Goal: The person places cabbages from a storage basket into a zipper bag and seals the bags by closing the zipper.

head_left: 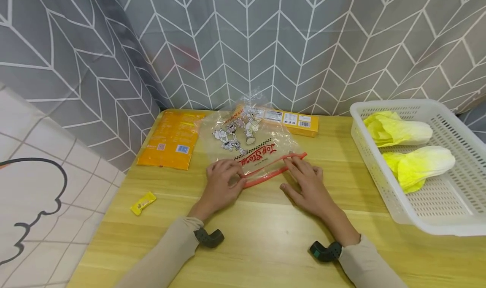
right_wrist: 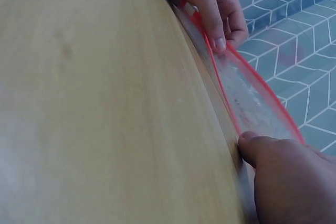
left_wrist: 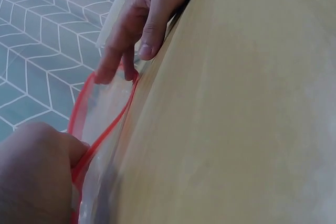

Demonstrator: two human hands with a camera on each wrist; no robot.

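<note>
A clear zip bag (head_left: pixel 218 148) with a red rim and printed cartoon figures lies flat on the wooden table, its mouth parted and facing me. At the left end of the rim my left hand (head_left: pixel 222 186) pinches the edge, thumb on the near side; the right wrist view shows that thumb on the red strip. My right hand (head_left: pixel 309 186) touches the right end of the rim with extended fingers, its thumb held apart from them. Partly under the bag's far end is a yellow-orange box (head_left: pixel 298 123).
An orange packet (head_left: pixel 171 140) lies left of the bag, with a small yellow wrapped piece (head_left: pixel 143 203) nearer me. On the right stands a white plastic basket (head_left: pixel 379 176) holding two cabbages (head_left: pixel 414 132). A patterned curtain (head_left: pixel 265 47) hangs behind the table.
</note>
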